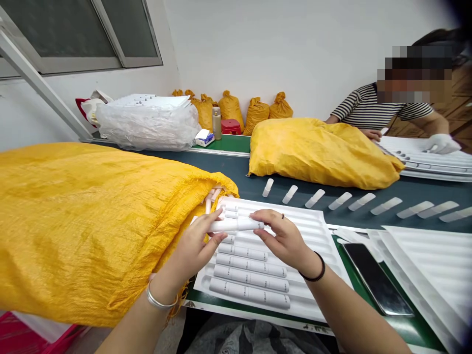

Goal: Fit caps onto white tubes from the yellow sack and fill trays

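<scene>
Both my hands hold one slim white tube (pixel 236 225) level above a white plastic tray (pixel 313 223). My left hand (pixel 199 241) pinches its left end between thumb and fingers. At the other end, which bears small dark print, my right hand (pixel 282 238) grips it the same way. A seam shows around the tube's middle. Beneath my hands, several white printed tubes (pixel 250 293) lie side by side in the tray's grooves; the grooves to the right are partly behind my right hand. Left of the tray, a big yellow woven sack (pixel 92 221) opens toward it, with white tubes (pixel 212 196) at its mouth.
A black phone (pixel 376 278) and stacked white trays (pixel 431 270) lie to the right. Several whitish tubes (pixel 315 198) stand in a row on the dark belt (pixel 228 169). Beyond are another yellow sack (pixel 317 152), a plastic-wrapped stack (pixel 147 123) and a co-worker (pixel 363 105).
</scene>
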`<state>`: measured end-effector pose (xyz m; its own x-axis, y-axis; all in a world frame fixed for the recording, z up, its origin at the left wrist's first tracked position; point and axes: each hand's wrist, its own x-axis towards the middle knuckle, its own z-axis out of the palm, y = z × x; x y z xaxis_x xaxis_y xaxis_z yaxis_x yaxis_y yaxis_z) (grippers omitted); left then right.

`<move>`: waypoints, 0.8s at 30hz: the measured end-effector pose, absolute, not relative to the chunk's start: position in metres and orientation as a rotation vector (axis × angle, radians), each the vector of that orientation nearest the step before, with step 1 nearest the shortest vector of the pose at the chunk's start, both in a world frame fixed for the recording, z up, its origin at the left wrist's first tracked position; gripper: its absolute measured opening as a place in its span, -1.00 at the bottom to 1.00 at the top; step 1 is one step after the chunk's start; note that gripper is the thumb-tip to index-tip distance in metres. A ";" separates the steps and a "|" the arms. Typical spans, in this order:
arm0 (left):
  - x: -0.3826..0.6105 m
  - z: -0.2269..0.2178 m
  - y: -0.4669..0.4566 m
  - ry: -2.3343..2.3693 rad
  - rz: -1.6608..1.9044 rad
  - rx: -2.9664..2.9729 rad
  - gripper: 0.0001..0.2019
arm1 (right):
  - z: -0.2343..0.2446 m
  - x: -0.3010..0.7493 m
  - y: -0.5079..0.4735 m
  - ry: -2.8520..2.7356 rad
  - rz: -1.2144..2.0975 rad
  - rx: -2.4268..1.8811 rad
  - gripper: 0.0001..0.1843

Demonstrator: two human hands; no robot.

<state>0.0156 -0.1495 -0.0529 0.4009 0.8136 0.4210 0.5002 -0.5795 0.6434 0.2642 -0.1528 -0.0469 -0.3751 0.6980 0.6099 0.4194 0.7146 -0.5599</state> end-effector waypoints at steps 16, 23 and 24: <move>0.019 -0.051 -0.155 1.068 1.161 2.404 -0.73 | -0.053 0.266 -0.153 -1.665 1.075 -1.076 -0.67; 0.021 -0.052 -0.160 1.061 1.159 2.433 -0.71 | -0.050 0.260 -0.157 -1.619 1.159 -1.062 -0.71; 0.022 -0.052 -0.162 1.058 1.157 2.431 -0.70 | -0.050 0.259 -0.159 -1.629 1.152 -1.053 -0.71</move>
